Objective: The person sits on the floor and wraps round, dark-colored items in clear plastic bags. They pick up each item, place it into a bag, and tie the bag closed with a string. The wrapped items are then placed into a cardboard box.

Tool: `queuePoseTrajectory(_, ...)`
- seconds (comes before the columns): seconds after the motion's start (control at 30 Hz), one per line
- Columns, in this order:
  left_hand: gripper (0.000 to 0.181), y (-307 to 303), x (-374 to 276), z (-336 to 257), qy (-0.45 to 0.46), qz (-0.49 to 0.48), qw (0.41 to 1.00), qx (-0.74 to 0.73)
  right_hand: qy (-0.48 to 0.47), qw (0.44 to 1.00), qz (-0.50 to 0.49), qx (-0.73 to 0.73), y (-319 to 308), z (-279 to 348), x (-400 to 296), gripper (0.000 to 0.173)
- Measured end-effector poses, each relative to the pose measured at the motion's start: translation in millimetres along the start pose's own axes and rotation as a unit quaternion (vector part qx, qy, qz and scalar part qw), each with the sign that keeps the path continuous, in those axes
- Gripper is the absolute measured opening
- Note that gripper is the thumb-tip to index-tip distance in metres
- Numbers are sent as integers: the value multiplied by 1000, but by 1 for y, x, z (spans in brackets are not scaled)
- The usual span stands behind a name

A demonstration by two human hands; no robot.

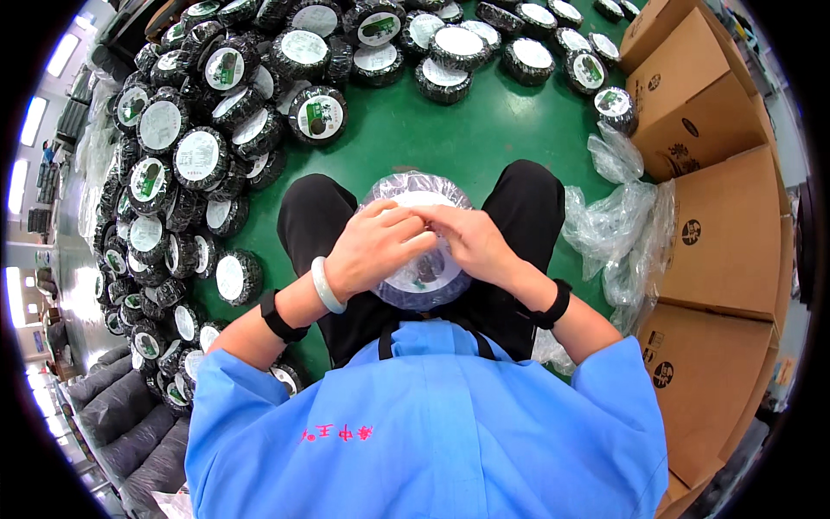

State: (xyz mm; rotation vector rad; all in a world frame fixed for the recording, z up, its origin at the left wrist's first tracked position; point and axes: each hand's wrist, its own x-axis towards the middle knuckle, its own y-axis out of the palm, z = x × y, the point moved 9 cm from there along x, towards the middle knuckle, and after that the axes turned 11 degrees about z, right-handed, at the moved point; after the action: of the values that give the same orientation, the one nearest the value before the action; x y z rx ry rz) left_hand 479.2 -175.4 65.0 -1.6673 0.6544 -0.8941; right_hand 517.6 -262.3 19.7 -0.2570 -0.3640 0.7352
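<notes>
A round package in a clear plastic bag [425,295] sits between my knees, with round white labels showing through the film. My left hand [379,246] is over its upper left part, fingers bent and pinched together at the film. From the other side my right hand [476,243] reaches in, and its fingers meet those of the left at the middle of the bag. Some fingertips are hidden, as is the bit of film between them. A pale bangle [327,285] circles my left wrist, and each forearm has a black band.
Many round, black-wrapped packages with round labels [198,156] are heaped at the left and along the top on the green floor [415,130]. Crumpled clear plastic bags [613,227] lie by my right knee. Open cardboard boxes [726,227] line the right side.
</notes>
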Motion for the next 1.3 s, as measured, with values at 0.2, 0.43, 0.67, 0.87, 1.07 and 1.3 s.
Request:
queuePoseTrajectory(0.2, 26, 17, -34, 17, -61, -165, 984, -27, 60, 994, 95, 19, 10, -27, 15, 33)
queuePoseTrajectory(0.43, 29, 24, -40, 14, -73, -210, 974, -36, 20, 991, 131, 5, 13, -25, 4, 16)
queuePoseTrajectory(0.67, 34, 29, -43, 23, -87, -243, 963, -71, 112, 972, 54, 201, 5, -27, 12, 27)
queuePoseTrajectory(0.87, 35, 35, -42, 24, -90, -215, 964, -131, 91, 982, 152, 70, 7, -46, 19, 29)
queuePoseTrajectory(1.07, 31, 54, -81, 35, -119, -235, 946, -187, -172, 905, 49, -386, 24, 27, 15, 20)
queuePoseTrajectory(1.3, 15, 7, -25, 14, -65, -63, 996, 4, -290, 824, -16, -486, 22, 46, -2, 14)
